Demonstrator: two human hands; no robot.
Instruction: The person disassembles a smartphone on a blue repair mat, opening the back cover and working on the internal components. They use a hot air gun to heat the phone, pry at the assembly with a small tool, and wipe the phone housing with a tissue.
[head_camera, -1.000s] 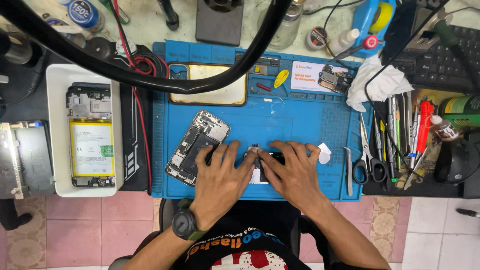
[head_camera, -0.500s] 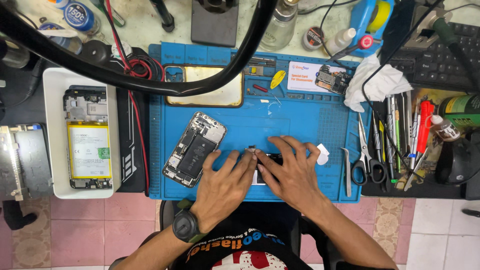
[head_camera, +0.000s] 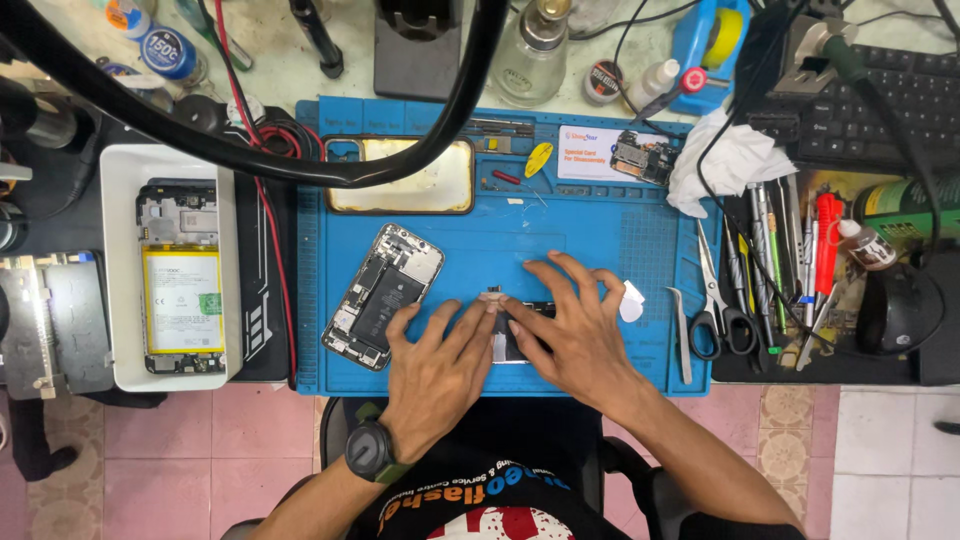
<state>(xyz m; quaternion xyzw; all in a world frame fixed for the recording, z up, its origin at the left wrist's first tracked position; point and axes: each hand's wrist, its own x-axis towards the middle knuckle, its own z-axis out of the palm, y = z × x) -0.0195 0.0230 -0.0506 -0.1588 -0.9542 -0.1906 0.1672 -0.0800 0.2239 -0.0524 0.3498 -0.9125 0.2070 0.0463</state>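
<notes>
Fingertips of my left hand (head_camera: 437, 372) and right hand (head_camera: 568, 330), both spread open, press a small dark phone part (head_camera: 510, 335) flat on the blue mat (head_camera: 600, 240); I judge it light, thin and fragile, best held by its edges.

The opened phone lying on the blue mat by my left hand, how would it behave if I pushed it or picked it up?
The opened phone lies flat with its insides exposed, so it is probably stiff but fragile; lifting by the edges looks safer. It seems unlikely to roll or tip. The blue mat looks rubbery, so a push would probably drag, not glide. The left hand lies close beside it.
</notes>
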